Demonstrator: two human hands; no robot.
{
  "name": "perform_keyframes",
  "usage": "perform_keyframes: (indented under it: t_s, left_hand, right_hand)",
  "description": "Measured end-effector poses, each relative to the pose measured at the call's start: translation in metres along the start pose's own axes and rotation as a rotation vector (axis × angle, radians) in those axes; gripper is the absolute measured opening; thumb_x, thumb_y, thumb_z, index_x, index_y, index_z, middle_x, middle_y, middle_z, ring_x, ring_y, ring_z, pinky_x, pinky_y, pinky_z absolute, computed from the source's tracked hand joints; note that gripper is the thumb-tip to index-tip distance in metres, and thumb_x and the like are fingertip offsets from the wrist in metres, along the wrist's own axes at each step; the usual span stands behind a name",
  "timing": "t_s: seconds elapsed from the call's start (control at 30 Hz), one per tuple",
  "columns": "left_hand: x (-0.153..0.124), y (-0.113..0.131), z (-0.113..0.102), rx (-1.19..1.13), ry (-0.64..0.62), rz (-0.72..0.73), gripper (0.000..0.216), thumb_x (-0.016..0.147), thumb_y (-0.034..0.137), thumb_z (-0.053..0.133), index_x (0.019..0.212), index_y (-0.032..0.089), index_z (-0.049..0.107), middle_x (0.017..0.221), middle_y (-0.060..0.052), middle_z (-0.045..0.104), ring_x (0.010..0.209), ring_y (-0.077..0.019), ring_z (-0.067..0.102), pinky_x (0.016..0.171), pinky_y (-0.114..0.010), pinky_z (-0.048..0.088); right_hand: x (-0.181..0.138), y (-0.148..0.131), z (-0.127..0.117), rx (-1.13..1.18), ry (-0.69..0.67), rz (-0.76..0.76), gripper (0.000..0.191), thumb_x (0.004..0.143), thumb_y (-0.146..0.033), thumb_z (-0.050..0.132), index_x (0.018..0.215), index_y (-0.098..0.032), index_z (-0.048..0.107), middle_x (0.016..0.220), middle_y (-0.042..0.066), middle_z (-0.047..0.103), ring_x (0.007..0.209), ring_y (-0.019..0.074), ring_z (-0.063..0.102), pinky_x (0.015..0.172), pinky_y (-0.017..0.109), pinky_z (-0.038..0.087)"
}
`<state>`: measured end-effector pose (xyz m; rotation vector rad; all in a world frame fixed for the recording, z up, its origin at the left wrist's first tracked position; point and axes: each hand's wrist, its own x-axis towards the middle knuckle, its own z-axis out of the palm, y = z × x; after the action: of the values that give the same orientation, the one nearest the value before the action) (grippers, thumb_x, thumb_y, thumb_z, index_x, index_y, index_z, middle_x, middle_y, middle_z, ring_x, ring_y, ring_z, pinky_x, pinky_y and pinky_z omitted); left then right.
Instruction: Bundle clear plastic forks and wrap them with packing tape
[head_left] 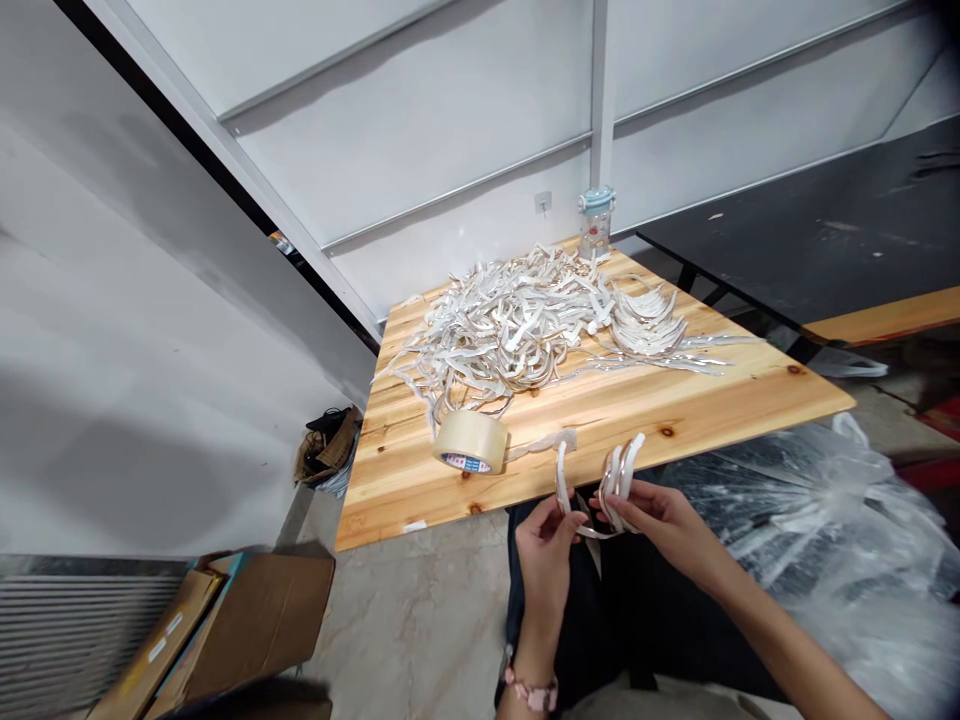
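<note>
A white strip with a shiny edge (563,478) is pinched between the thumb and fingers of my left hand (546,548). My right hand (667,520) grips a small coiled bunch of similar strips (617,480), their ends pointing up. A piece of strip runs low between the two hands, in front of the table's near edge. On the wooden table (720,410) lies a large tangled heap of white strips (517,320). To its right is a neater, curved bundle of strips (649,325). A roll of clear tape (471,442) stands near the front edge.
At the table's back corner stands a clear bottle with a blue lid (597,222). A black table (825,235) is at right. Below it on the right are clear plastic bags (847,540). Cardboard boxes (247,630) sit on the floor at lower left.
</note>
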<state>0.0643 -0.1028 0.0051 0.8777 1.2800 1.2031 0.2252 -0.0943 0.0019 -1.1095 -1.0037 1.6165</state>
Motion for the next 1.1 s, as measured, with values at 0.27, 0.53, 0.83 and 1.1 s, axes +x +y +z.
perform_keyframes:
  t_s: [0.27,0.53,0.83,1.1]
  left_hand:
    - [0.003,0.012,-0.006,0.068,0.031,0.053,0.026,0.064,0.023,0.079,0.090,0.016,0.079,0.060,0.002,0.062,0.056,-0.0100,0.050,0.055,-0.021,0.046]
    - [-0.008,0.011,-0.001,0.183,-0.094,0.181,0.026,0.083,0.035,0.068,0.102,0.020,0.078,0.085,-0.005,0.074,0.072,-0.0163,0.061,0.068,-0.026,0.051]
    - [-0.007,0.012,0.004,0.105,-0.169,0.059,0.033,0.088,0.041,0.060,0.100,0.015,0.078,0.082,-0.007,0.076,0.071,-0.0182,0.064,0.068,-0.029,0.052]
    - [-0.011,0.013,0.006,0.060,-0.157,0.056,0.034,0.084,0.040,0.067,0.100,0.013,0.077,0.084,-0.007,0.077,0.069,-0.0165,0.063,0.066,-0.027,0.051]
  right_hand:
    - [-0.007,-0.018,0.000,-0.086,-0.088,-0.019,0.033,0.084,-0.047,0.068,0.099,-0.019,0.077,0.084,0.006,0.076,0.079,0.0228,0.068,0.076,0.032,0.052]
    - [-0.010,-0.019,0.005,-0.208,-0.119,-0.105,0.035,0.085,-0.044,0.067,0.110,-0.021,0.075,0.105,0.007,0.077,0.101,0.0305,0.066,0.091,0.039,0.049]
    - [-0.012,-0.016,0.008,-0.234,-0.036,-0.140,0.035,0.082,-0.043,0.071,0.108,-0.020,0.074,0.096,0.007,0.076,0.077,0.0214,0.066,0.070,0.031,0.053]
    - [-0.008,-0.010,0.002,-0.109,-0.126,-0.078,0.034,0.082,-0.038,0.072,0.109,-0.019,0.069,0.100,0.007,0.074,0.088,0.0233,0.066,0.080,0.034,0.052]
